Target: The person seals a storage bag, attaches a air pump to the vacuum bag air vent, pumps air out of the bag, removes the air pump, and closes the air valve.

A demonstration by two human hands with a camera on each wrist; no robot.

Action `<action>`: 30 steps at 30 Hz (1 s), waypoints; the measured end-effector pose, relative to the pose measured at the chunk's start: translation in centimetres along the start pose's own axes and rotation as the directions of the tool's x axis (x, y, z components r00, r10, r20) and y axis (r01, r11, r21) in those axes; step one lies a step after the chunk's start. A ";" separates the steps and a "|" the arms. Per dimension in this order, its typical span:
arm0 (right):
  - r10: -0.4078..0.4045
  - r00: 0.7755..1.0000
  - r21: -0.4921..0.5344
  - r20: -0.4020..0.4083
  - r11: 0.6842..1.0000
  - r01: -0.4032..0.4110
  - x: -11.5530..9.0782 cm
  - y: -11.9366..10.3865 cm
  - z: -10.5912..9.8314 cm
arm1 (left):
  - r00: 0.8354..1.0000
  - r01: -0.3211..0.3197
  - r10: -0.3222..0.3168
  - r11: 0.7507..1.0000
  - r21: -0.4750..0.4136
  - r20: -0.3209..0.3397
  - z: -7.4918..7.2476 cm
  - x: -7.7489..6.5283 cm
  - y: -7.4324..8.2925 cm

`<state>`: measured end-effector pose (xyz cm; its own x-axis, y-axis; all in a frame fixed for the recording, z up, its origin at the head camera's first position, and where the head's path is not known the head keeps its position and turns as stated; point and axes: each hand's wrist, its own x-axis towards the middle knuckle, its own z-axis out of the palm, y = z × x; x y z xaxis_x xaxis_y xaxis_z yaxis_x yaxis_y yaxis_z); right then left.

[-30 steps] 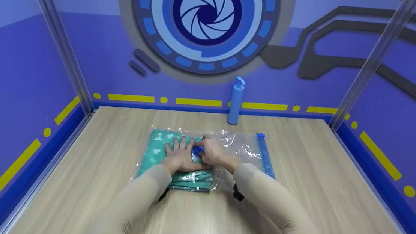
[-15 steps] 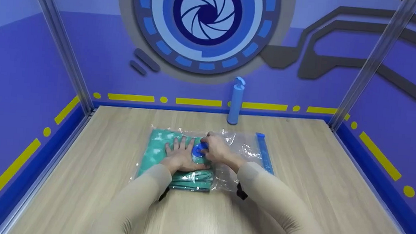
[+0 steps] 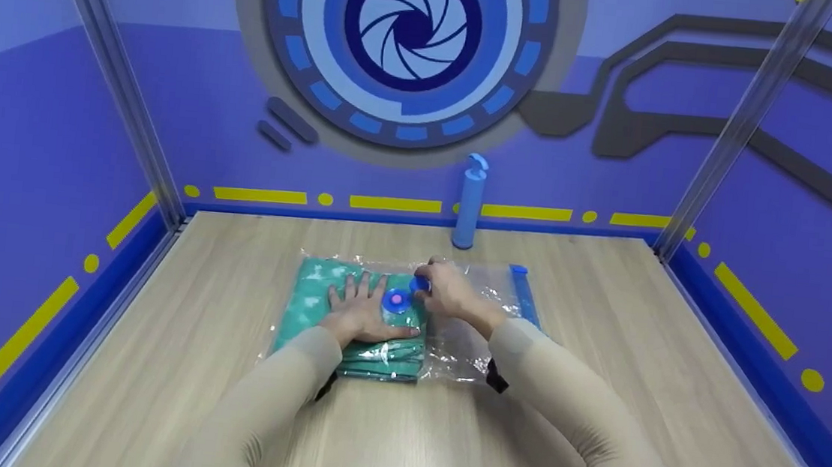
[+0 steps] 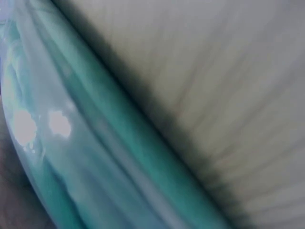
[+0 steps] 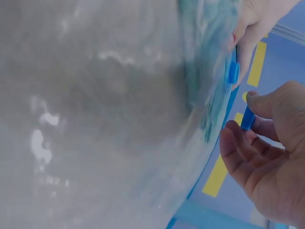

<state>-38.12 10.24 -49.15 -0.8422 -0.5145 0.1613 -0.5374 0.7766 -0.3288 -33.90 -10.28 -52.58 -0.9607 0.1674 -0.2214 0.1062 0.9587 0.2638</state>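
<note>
A clear plastic vacuum bag (image 3: 450,357) lies flat on the table with folded green cloth (image 3: 317,285) in its left part. On top sits a round blue valve (image 3: 396,301) with a pinkish centre, uncovered. My left hand (image 3: 360,315) rests spread on the bag just left of the valve, fingers straight. Right of the valve, my right hand (image 3: 449,289) pinches a blue valve cap (image 3: 420,285) between thumb and fingers. In the right wrist view the cap (image 5: 248,118) is held apart from the threaded valve (image 5: 233,72). The left wrist view shows only the bag's edge and cloth.
A blue hand pump (image 3: 469,208) stands upright at the table's back, near the wall. The bag's blue zip strip (image 3: 525,296) runs along its right end. Purple-blue panels (image 3: 799,244) border the table at the back and both sides.
The right hand has lifted the blue cap off the valve and moved right with it, leaving the valve exposed. The left hand stays pressed on the bag.
</note>
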 end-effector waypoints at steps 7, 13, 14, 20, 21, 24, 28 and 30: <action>0.016 1.000 -0.001 -0.008 1.000 -0.016 -0.3 1.2 -1.1 | 1.000 0.006 -0.006 1.000 0.004 -0.002 0.2 0.4 -0.3; 0.045 0.999 -0.008 -0.001 0.999 -0.045 -0.7 2.3 -2.1 | 1.000 0.010 -0.010 1.000 0.002 -0.001 0.3 0.6 -0.3; 0.053 0.999 -0.006 0.002 0.999 -0.053 -0.8 2.6 -2.3 | 1.000 0.009 -0.009 1.000 0.002 0.000 0.3 0.5 -0.3; 0.110 0.994 -0.006 -0.005 0.994 -0.110 -1.7 4.2 -3.3 | 1.000 -0.003 0.003 1.000 0.011 -0.008 0.2 0.2 -0.3; 0.114 0.993 -0.005 -0.008 0.993 -0.114 -1.8 4.5 -3.4 | 1.000 -0.002 0.002 1.000 0.014 -0.008 0.1 0.2 -0.3; 0.129 0.992 0.018 -0.008 0.991 -0.129 -2.1 5.2 -3.8 | 1.000 -0.003 0.003 1.000 0.017 -0.010 0.1 0.2 -0.3; 0.137 0.990 0.036 -0.024 0.990 -0.136 -2.4 6.3 -4.5 | 1.000 -0.004 0.004 1.000 0.013 -0.015 0.1 0.2 -0.2; 0.145 0.989 0.055 -0.034 0.988 -0.143 -2.7 6.9 -4.8 | 1.000 -0.005 0.005 1.000 0.008 -0.014 0.2 0.2 -0.2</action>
<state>-39.72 18.72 -47.35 -0.9122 -0.3840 0.1431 -0.4082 0.8210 -0.3991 -34.09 -10.38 -52.85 -0.9636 0.1692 -0.2071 0.1131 0.9596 0.2575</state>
